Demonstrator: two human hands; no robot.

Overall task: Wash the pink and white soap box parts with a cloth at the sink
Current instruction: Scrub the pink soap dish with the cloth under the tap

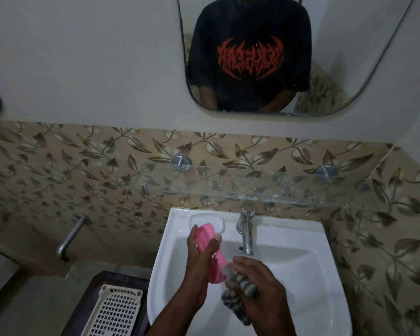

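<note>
Over the white sink (pixel 308 282), my left hand (pixel 199 265) grips a pink ribbed soap box part (pixel 207 241), held on edge and tilted. My right hand (pixel 260 282) is closed on a striped grey and white cloth (pixel 243 287), which presses against the lower end of the pink part. The cloth hangs down below my fingers into the basin. A white oval piece (pixel 218 223) lies in the soap recess at the sink's back left; I cannot tell whether it is a loose soap box part or the recess itself.
A chrome tap (pixel 246 231) stands at the back of the sink, no water visibly running. A glass shelf (pixel 252 187) juts out above it. A white perforated basket (pixel 117 311) sits left of the sink. A mirror (pixel 325 69) hangs above.
</note>
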